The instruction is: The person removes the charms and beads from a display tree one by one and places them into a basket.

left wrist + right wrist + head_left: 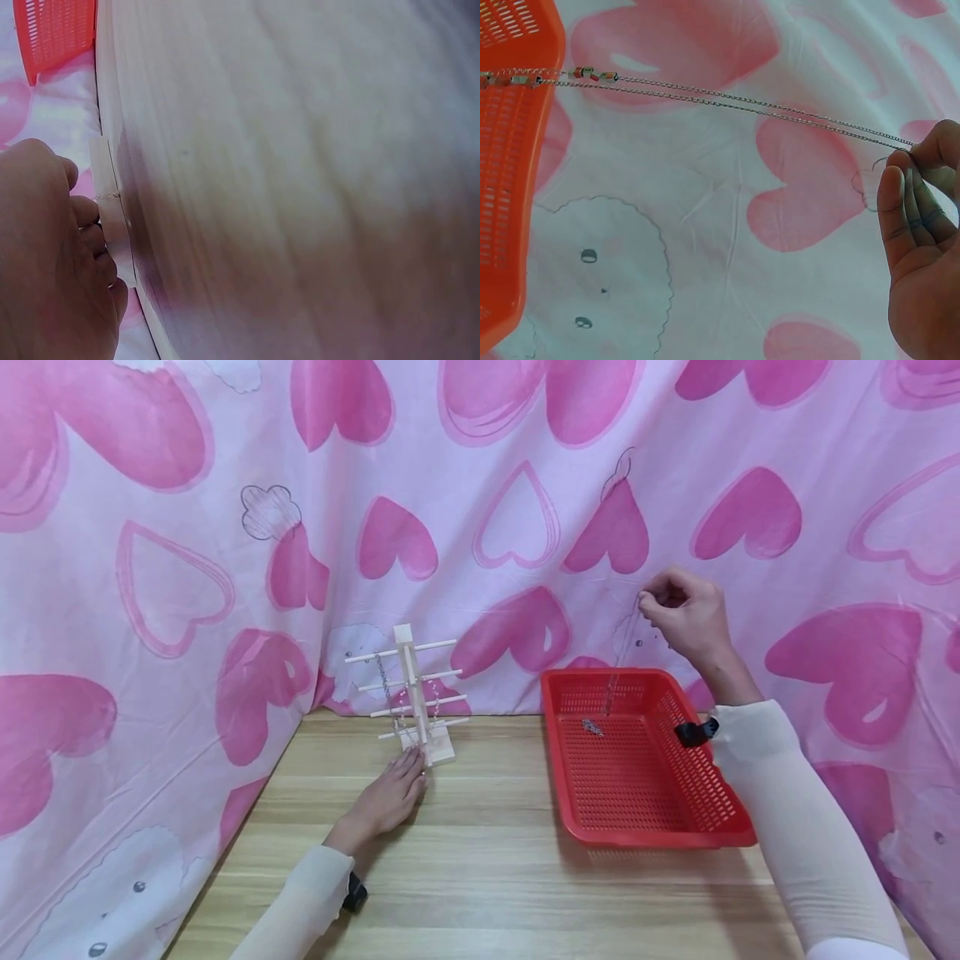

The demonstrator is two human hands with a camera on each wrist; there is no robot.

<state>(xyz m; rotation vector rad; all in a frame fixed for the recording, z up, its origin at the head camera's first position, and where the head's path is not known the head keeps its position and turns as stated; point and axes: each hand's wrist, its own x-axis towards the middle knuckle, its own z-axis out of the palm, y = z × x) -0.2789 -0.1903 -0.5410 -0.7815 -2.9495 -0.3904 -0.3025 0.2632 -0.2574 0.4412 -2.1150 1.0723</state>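
My right hand (690,614) is raised above the back of the red basket and pinches a thin silver chain necklace (727,97) between thumb and fingertips. Two strands of it hang down, and their lower part, with metal beads (589,73), overlaps the basket. My left hand (390,793) lies with its fingers on the base (441,745) of a wooden jewelry stand (409,672). A dark chain (383,677) and a pale beaded necklace (437,693) hang from the stand's pegs. In the left wrist view the fingers (88,211) are right at the base's edge.
The red plastic basket (568,793) stands on the right of the wooden table (480,877). Inside it, near its back left, lies a small silver chain heap (592,727). A pink heart-patterned cloth (510,527) hangs behind and at both sides.
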